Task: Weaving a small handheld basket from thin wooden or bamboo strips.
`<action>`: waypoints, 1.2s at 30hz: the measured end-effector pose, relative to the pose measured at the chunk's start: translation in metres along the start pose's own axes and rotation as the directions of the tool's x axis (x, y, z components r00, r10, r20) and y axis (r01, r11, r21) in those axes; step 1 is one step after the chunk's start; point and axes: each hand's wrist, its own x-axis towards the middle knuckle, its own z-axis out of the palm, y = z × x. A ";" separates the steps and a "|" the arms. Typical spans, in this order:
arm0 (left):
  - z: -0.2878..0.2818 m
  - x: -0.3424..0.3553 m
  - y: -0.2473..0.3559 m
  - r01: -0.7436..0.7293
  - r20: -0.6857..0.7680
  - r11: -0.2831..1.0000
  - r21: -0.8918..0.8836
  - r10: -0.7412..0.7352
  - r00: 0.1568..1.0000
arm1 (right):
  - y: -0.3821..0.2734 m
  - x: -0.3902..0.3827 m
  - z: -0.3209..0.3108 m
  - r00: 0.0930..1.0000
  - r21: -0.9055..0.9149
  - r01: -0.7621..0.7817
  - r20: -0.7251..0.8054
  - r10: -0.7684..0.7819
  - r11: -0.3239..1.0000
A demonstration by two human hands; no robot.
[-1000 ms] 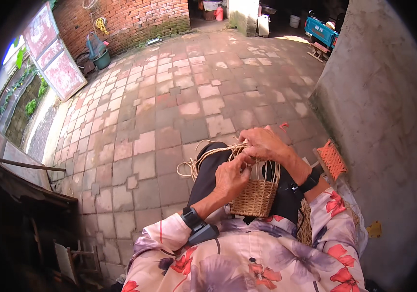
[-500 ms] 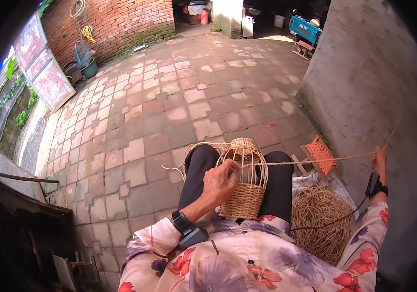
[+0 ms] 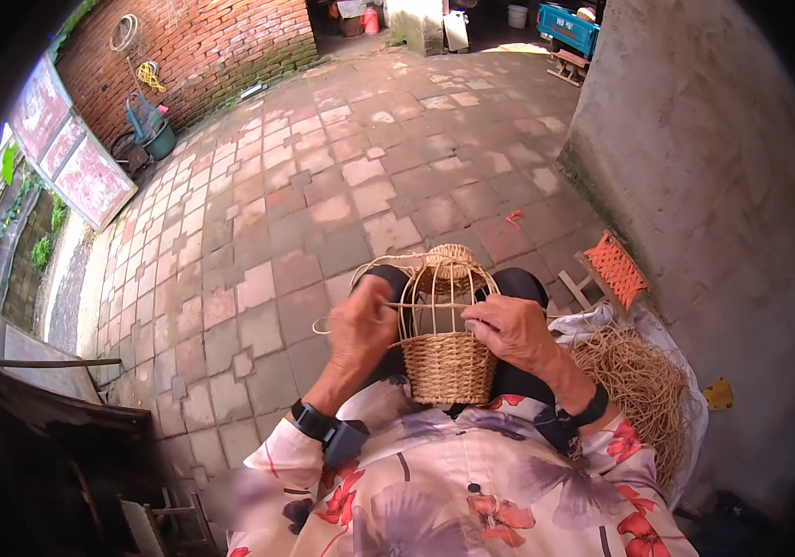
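Note:
A half-woven straw basket [image 3: 445,371] stands upright between my dark-trousered knees, with bare upright ribs above the woven lower part and a small woven section [image 3: 450,258] at its far end. A cord [image 3: 425,305] crosses the ribs horizontally. My left hand [image 3: 363,330], somewhat blurred, is closed on that cord beside the basket's left. My right hand [image 3: 509,330] has bent fingers at the right-hand ribs, on the cord. Loose cord loops hang by my left knee.
A white sack [image 3: 680,371] holding loose straw cord [image 3: 629,408] lies at my right, below an orange woven stool [image 3: 613,269], beside a grey wall [image 3: 694,167]. Across the tiled yard [image 3: 258,223] are a brick wall [image 3: 193,51], metal gate [image 3: 71,148], green bucket [image 3: 158,141] and blue cart [image 3: 566,30].
My right hand has come back from far right, where it held the cord outstretched, to the basket. My left hand moved leftward. Earlier, both hands were together at the ribs.

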 end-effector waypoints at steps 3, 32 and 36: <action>-0.035 -0.010 -0.069 0.455 -0.058 0.885 0.097 -0.452 0.890 | -0.002 0.007 0.008 0.998 -0.159 0.070 0.007 -0.069 0.985; -0.001 0.013 0.001 -0.211 0.205 0.977 -0.033 0.213 0.955 | -0.002 -0.008 0.020 0.995 -0.154 0.052 -0.078 -0.064 0.987; 0.013 0.015 0.001 -0.329 0.202 0.944 -0.015 0.325 0.924 | -0.002 -0.008 0.021 0.996 -0.159 0.037 -0.070 -0.048 0.987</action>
